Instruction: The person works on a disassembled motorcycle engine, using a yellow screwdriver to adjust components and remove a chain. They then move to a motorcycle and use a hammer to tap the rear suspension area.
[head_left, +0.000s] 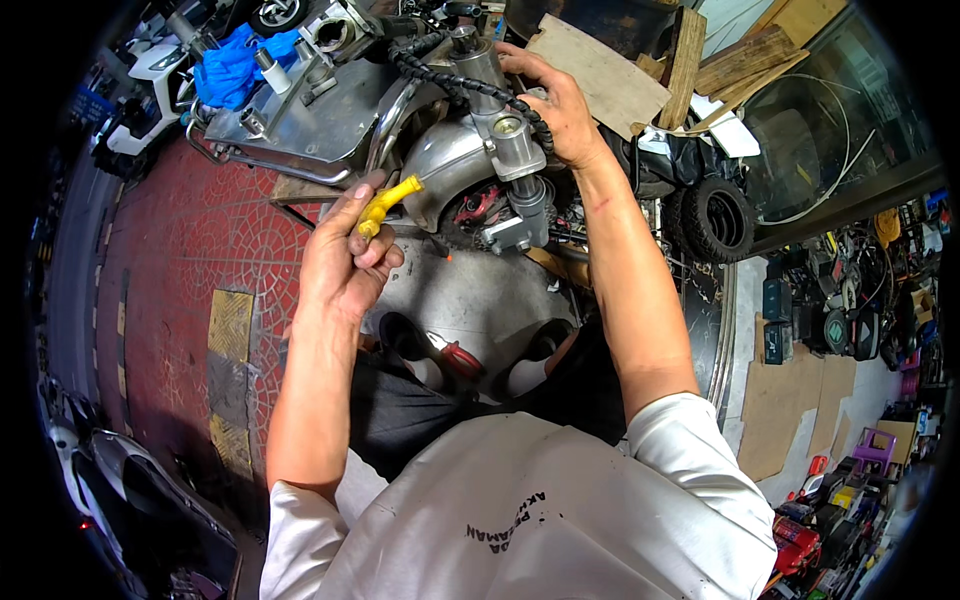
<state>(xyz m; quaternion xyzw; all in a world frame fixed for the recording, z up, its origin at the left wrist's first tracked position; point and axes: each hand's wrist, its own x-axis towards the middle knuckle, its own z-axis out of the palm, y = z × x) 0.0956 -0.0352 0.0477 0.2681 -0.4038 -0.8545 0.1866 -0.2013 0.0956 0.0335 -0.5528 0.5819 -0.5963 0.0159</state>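
In my left hand (345,245) is a screwdriver with a yellow handle (392,200). Its thin shaft points up and right toward a bare metal fork assembly (515,145). My right hand (565,110) is curled round the far right side of the upright metal tube (482,75) above it; some fingertips are hidden. A black spiral-wrapped cable (460,82) runs across the tube, close to that hand. Left of the fork curves a polished metal fender (445,165), with a partly hidden wheel and red part (470,205) beneath.
Red-handled pliers (455,355) lie on the floor between my feet. A metal deck (300,125) with loose parts and a blue plastic bag (235,65) stands at far left. Wooden boards (600,70) and small tyres (718,218) sit at right. Parked scooters line the left.
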